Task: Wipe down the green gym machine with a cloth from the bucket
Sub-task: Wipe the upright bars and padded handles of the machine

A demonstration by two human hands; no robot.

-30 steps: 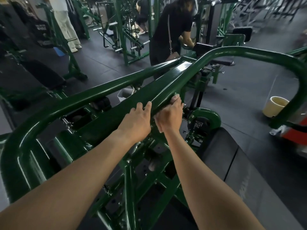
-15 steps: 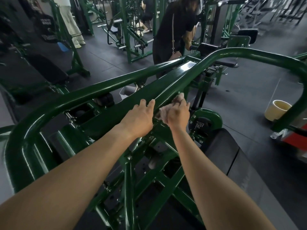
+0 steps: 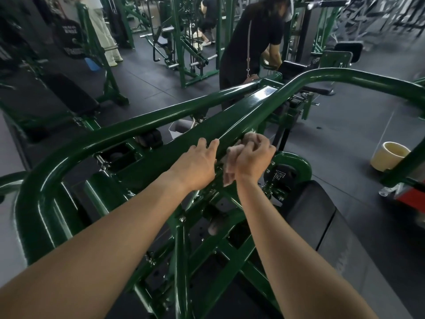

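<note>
The green gym machine (image 3: pixel 147 139) fills the middle of the head view, its flat glossy centre beam running up and to the right between two curved tubes. My left hand (image 3: pixel 195 163) rests flat on that beam, fingers spread over its top. My right hand (image 3: pixel 251 155) is closed around a pale crumpled cloth (image 3: pixel 231 157), pressed against the right edge of the beam; part of the cloth hangs below my palm. A whitish bucket (image 3: pixel 178 131) stands on the floor beyond the beam, mostly hidden by the frame.
A person in black (image 3: pixel 250 42) bends over the machine's far end. A cream tub (image 3: pixel 388 155) lies on the dark floor at right, near a red object (image 3: pixel 411 199). A black pad (image 3: pixel 322 222) lies below my right arm. More green machines stand behind.
My right hand has lifted slightly and turned, exposing more of the cloth bunched against the beam's edge. My left hand has stayed on the beam.
</note>
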